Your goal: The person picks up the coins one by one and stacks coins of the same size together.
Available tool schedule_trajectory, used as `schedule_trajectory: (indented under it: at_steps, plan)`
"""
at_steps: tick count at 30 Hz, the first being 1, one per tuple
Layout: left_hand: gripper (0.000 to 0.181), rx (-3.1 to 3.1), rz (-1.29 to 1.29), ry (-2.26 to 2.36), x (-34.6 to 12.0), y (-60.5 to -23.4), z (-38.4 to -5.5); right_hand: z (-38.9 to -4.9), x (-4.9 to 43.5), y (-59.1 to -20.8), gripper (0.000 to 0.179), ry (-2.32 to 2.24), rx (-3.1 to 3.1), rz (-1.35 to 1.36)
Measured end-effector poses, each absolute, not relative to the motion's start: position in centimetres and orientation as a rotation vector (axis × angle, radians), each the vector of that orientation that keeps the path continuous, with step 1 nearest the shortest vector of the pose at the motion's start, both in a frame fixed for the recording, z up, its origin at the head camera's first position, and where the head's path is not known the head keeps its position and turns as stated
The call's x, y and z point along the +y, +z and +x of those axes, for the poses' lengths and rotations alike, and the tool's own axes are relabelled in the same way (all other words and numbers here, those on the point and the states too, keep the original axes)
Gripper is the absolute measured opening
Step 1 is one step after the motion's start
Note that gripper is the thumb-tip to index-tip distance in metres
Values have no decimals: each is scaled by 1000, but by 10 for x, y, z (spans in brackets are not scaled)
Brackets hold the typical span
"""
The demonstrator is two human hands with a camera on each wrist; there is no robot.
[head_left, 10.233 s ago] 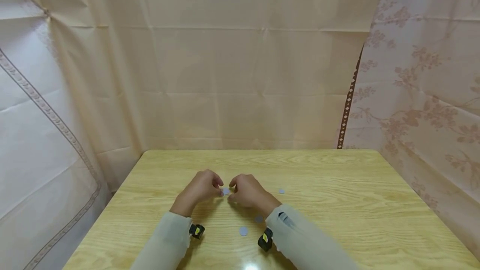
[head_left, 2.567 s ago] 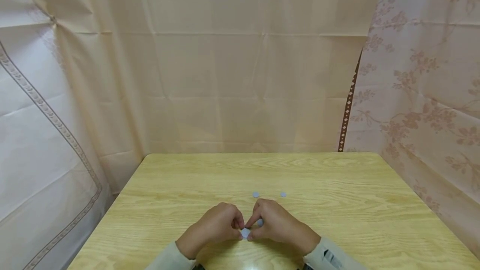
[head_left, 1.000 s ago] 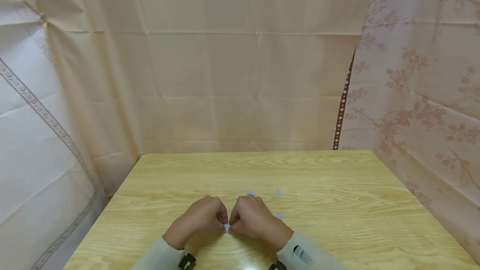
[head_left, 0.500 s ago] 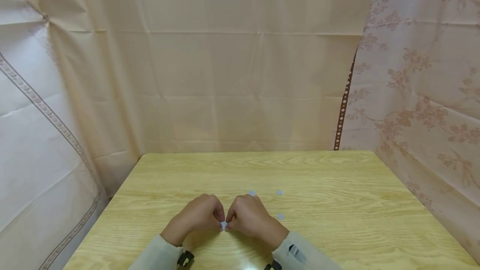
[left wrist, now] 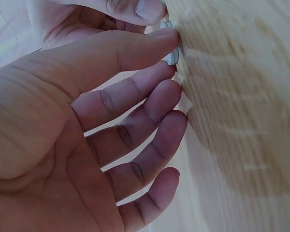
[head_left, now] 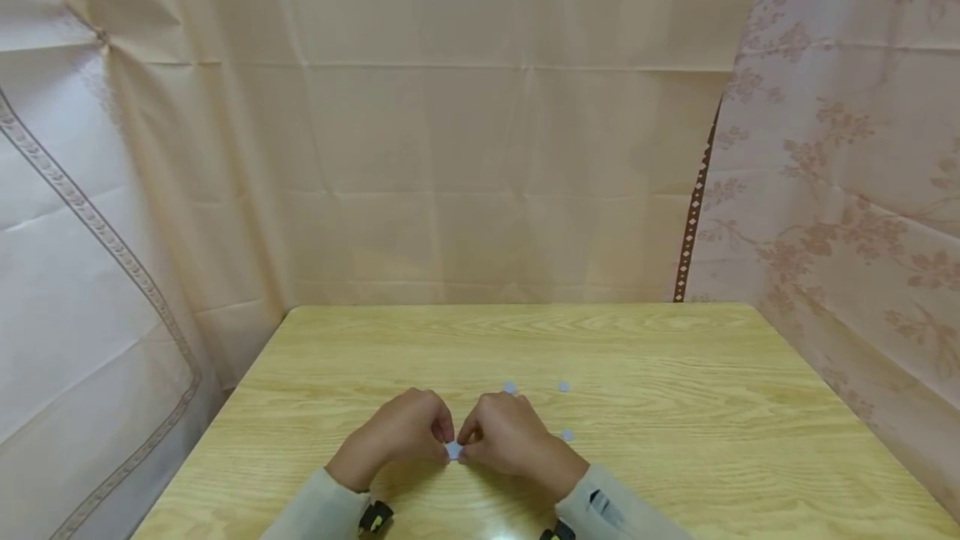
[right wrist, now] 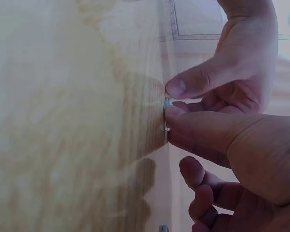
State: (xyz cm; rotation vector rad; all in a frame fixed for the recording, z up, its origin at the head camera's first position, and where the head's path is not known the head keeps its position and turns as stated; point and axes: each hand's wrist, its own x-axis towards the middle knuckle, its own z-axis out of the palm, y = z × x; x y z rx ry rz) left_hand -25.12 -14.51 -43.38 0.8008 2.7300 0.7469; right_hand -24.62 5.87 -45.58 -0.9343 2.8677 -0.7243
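Observation:
In the head view my left hand and right hand meet near the front middle of the table. Between their fingertips is a small pale-grey disc, like a coin. The left wrist view gives its silvery, layered edge, with the left thumb and index finger pinching it close to the wood. From the right wrist, both thumbs press at the disc's edge, one beside the other. The right hand's other fingers curl loosely. Much of the disc is hidden by fingertips.
Three similar discs lie flat on the wood table: one just beyond the right hand, another farther right, a third beside the right wrist. Beige curtains hang behind the table.
Earlier the hands were farther forward, then nearer the front edge; they have since shifted left with the disc. One disc has moved right, beside the right wrist. The last second shows little movement.

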Motion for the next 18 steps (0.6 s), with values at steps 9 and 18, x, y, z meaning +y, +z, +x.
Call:
schedule_trajectory:
  at_steps: [9,18]
  plan:
    - [19,2724,788,721,-144,-433,-251,-253,82,-452,19,-842,2779,-847]
    - [26,2725,756,733,-138,-430,-247,-254,111,-450,21,-965,2754,-828]
